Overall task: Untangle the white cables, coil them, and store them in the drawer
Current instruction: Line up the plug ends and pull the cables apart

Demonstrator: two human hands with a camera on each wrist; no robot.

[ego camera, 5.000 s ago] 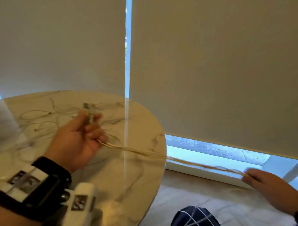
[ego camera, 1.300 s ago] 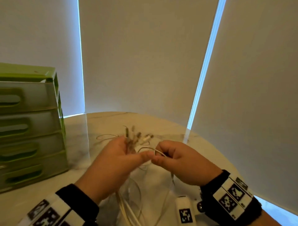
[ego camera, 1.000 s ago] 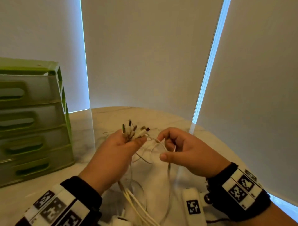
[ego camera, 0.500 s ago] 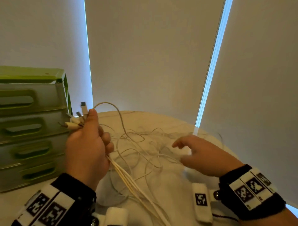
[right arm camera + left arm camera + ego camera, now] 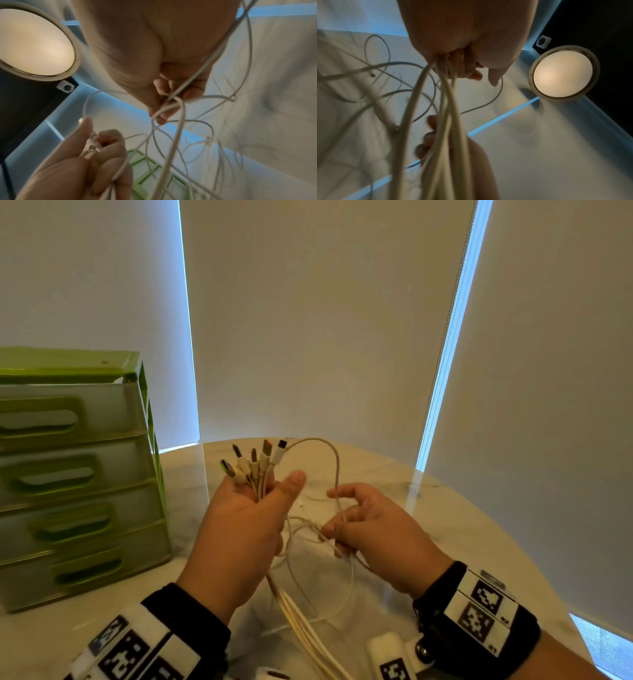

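My left hand (image 5: 270, 494) grips a bundle of white cables (image 5: 260, 474) above the marble table (image 5: 462, 525). Several plugs (image 5: 255, 462) fan upward out of the fist, and the strands (image 5: 301, 621) trail down toward me. One cable loops (image 5: 334, 453) from a plug over to my right hand (image 5: 337, 518), which pinches it between thumb and fingers just right of the left hand. In the left wrist view the fingers (image 5: 471, 70) are curled round the cables (image 5: 447, 108). In the right wrist view the fingertips (image 5: 163, 93) pinch a cable (image 5: 178, 105). Loose loops lie tangled on the table below.
A green drawer unit (image 5: 75, 474) with several shut drawers stands on the table at the left, close to my left hand. Roller blinds (image 5: 325, 320) hang behind the table. The table's rounded edge (image 5: 534, 570) runs at the right.
My left hand has swung from beside the drawer unit back toward the middle, plugs pointing up. My right hand, open over the table half a second ago, now pinches a cable.
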